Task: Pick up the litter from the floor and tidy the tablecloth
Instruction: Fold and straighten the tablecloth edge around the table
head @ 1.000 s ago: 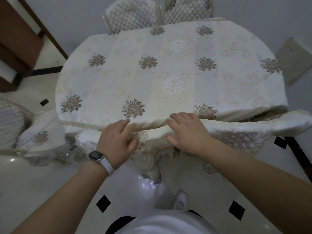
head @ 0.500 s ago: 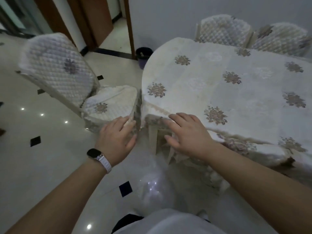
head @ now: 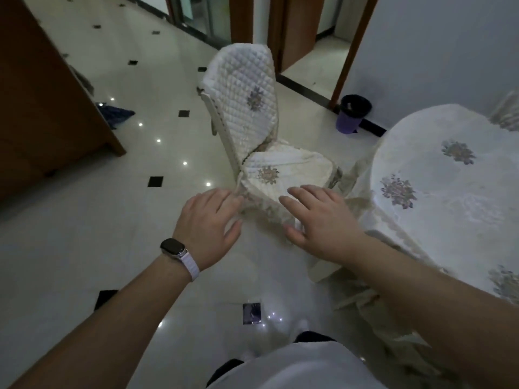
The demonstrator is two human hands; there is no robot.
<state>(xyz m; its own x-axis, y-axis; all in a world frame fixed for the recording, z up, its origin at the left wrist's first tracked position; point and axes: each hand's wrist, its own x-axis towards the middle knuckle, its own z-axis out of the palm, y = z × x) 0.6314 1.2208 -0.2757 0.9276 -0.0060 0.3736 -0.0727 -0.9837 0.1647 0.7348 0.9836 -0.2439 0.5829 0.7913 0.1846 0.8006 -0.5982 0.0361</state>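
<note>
Open hands [head: 266, 220] hover by quilted chair [head: 247, 108], glossy floor [head: 84, 234].

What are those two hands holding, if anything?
Nothing. The left hand and right hand are both open, fingers spread, out in front of the chair; neither grips the tablecloth.

1. One covered chair [head: 252, 130] in full view; part of a second [head: 507, 110] behind table.
2. One tablecloth [head: 449, 197].
3. One bin [head: 352, 113].
4. Two hands: left hand [head: 209, 226], right hand [head: 317, 220].
5. One watch [head: 175, 248].
</note>
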